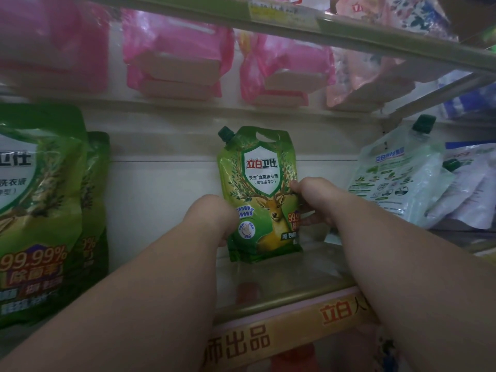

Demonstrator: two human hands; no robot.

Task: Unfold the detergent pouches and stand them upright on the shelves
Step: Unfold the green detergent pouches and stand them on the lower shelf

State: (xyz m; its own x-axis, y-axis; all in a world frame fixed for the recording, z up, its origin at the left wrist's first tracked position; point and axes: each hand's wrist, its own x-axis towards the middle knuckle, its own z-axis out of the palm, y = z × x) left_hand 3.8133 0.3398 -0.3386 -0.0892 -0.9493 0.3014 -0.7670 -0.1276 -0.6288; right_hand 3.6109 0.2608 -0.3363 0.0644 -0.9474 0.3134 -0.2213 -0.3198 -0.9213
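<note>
Head view: green pouch upright, far on shelf, left hand and right hand gripping sides; white pouch right leaning, unsorted

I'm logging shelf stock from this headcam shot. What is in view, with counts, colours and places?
Small green spouted detergent pouch with deer picture: one, green, upright at mid shelf against the back wall, held at both sides.
Large green detergent pouches: two, green, standing at left, one behind the other.
White spouted pouch with green cap: one, white, leaning at right.
Pale pouches: number unclear, at far right.
Pink plastic-wrapped packs: at least three, pink, on the shelf above.
Glass shelf with yellow printed edge strip: one, under the small pouch.
Left hand: grip on the pouch's left edge.
Right hand: grip on its right edge.
</note>
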